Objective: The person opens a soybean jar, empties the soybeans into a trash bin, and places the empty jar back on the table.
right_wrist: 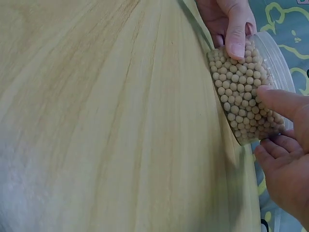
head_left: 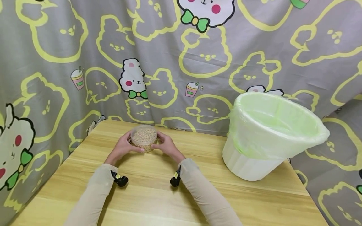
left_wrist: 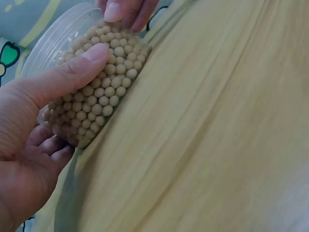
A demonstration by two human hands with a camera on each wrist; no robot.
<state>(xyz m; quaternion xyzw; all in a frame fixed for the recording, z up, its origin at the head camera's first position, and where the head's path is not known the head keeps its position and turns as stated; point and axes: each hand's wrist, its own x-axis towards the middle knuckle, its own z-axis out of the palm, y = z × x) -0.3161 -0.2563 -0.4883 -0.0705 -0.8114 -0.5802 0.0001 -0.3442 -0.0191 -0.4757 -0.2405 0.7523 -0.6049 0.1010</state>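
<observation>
A clear round plastic tub (head_left: 143, 138) full of small beige balls (left_wrist: 104, 89) stands upright toward the far edge of the wooden table, its base close to the tabletop. From the left, my left hand (head_left: 124, 147) grips its side, thumb across the front wall and fingers curled round behind and beneath. My right hand (head_left: 167, 146) holds the opposite side the same way, its thumb (right_wrist: 273, 99) on the front wall. In the left wrist view the translucent rim (left_wrist: 53, 38) rises above the balls.
At the right of the table (head_left: 147, 201) stands a white ribbed bin (head_left: 249, 163) lined with a pale green bag (head_left: 254, 138) folded over its rim. A grey curtain (head_left: 164, 56) with yellow cartoon outlines hangs behind the table and along its sides. Black wrist cameras sit under both sleeves.
</observation>
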